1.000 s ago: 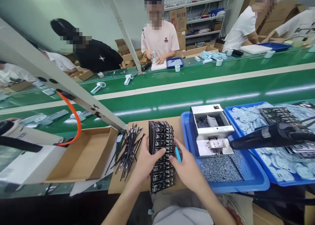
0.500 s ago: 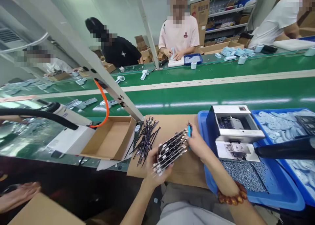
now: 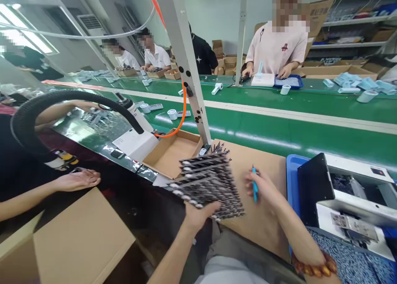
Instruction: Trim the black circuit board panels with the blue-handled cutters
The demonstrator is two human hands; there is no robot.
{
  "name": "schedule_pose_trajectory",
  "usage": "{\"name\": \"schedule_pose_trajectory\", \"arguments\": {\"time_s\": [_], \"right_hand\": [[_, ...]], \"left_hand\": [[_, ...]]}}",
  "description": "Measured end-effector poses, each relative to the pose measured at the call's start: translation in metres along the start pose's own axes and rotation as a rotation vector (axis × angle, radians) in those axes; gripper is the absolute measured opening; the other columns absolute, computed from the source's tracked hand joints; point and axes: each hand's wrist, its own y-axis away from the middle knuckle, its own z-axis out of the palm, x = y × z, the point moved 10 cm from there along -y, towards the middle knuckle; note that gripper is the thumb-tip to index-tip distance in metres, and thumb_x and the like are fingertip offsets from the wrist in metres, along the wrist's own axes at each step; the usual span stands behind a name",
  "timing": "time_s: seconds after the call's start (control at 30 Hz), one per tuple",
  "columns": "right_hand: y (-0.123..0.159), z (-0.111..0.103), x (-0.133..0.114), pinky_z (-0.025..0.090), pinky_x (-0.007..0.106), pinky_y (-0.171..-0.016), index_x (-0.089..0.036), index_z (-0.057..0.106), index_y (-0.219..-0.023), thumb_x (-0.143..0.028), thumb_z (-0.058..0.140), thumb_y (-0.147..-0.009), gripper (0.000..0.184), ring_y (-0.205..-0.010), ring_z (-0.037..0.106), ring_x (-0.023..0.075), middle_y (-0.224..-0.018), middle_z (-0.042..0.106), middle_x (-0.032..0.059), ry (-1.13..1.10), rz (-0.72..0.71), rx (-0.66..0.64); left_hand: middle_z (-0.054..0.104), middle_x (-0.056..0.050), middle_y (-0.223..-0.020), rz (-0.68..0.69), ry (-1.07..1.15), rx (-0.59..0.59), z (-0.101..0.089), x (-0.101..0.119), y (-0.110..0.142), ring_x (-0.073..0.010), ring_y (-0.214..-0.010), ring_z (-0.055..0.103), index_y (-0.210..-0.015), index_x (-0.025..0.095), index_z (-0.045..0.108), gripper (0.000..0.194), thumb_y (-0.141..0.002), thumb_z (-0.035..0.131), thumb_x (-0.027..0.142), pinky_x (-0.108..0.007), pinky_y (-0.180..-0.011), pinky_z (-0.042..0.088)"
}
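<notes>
My left hand (image 3: 200,215) grips a stack of black strips or panels (image 3: 211,184) with pale ends, thumb on top. The stack is blurred by motion, so its exact kind is unclear. To the right, my right hand (image 3: 262,184) is closed around a slim bright-blue tool (image 3: 254,186) with a dark tip, held upright and apart from the stack. Both hands are over a brown cardboard sheet (image 3: 269,160). Behind the stack, loose thin black sticks (image 3: 221,148) lie partly hidden on the cardboard.
An open cardboard box (image 3: 178,149) sits left of a metal post (image 3: 182,48). At right, a white machine (image 3: 350,217) stands in a blue tray (image 3: 291,172). A co-worker's hand (image 3: 79,179) hovers near a large carton (image 3: 80,234). Beyond runs a green conveyor (image 3: 263,122).
The view has swung left. My left hand has turned the stack so its broad face shows and moved it away from my right hand, which keeps the blue tool.
</notes>
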Motion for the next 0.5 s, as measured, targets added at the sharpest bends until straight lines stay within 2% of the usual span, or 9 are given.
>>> {"name": "schedule_pose_trajectory", "arguments": {"time_s": [0.1,0.2,0.27,0.33,0.5], "right_hand": [[-0.012,0.046,-0.004,0.065,0.025,-0.074,-0.011,0.066,-0.135,-0.026,0.071,-0.123,0.02,-0.087,0.067,0.0165,-0.116,0.066,0.0081,-0.027,0.077,-0.078],[-0.024,0.086,-0.016,0.067,0.027,-0.078,-0.011,0.067,-0.136,-0.032,0.072,-0.124,0.025,-0.093,0.07,0.0184,-0.12,0.067,0.0096,-0.061,0.072,-0.081],[-0.029,0.108,-0.022,0.068,0.029,-0.081,-0.011,0.067,-0.138,-0.034,0.073,-0.124,0.028,-0.098,0.071,0.02,-0.123,0.067,0.0107,-0.083,0.051,-0.087],[-0.032,0.125,-0.025,0.069,0.031,-0.083,-0.011,0.067,-0.141,-0.036,0.073,-0.124,0.03,-0.101,0.072,0.0213,-0.125,0.067,0.0113,-0.097,0.027,-0.094],[-0.032,0.15,-0.022,0.069,0.032,-0.085,-0.011,0.068,-0.139,-0.035,0.073,-0.124,0.029,-0.102,0.072,0.0217,-0.124,0.068,0.0113,-0.076,-0.04,-0.082]], "left_hand": [[0.085,-0.009,-0.107,-0.023,0.117,0.11,-0.049,0.03,-0.02,-0.0315,-0.085,0.081,-0.123,0.023,0.078,0.091,-0.051,0.107,0.071,-0.042,-0.07,0.073],[0.084,-0.008,-0.108,-0.027,0.201,0.175,-0.077,0.053,-0.031,-0.0276,-0.079,0.077,-0.121,0.024,0.081,0.096,-0.044,0.104,0.077,-0.047,-0.077,0.075],[0.083,-0.008,-0.108,-0.037,0.233,0.207,-0.087,0.058,-0.03,-0.0239,-0.074,0.073,-0.12,0.025,0.082,0.093,-0.045,0.105,0.074,-0.048,-0.079,0.075],[0.083,-0.008,-0.108,-0.05,0.255,0.233,-0.092,0.058,-0.025,-0.0239,-0.074,0.072,-0.12,0.025,0.083,0.09,-0.046,0.106,0.072,-0.049,-0.079,0.075],[0.084,-0.009,-0.113,-0.084,0.256,0.266,-0.098,0.049,-0.015,-0.0361,-0.095,0.08,-0.123,0.027,0.083,0.095,-0.043,0.106,0.071,-0.051,-0.083,0.075]]}}
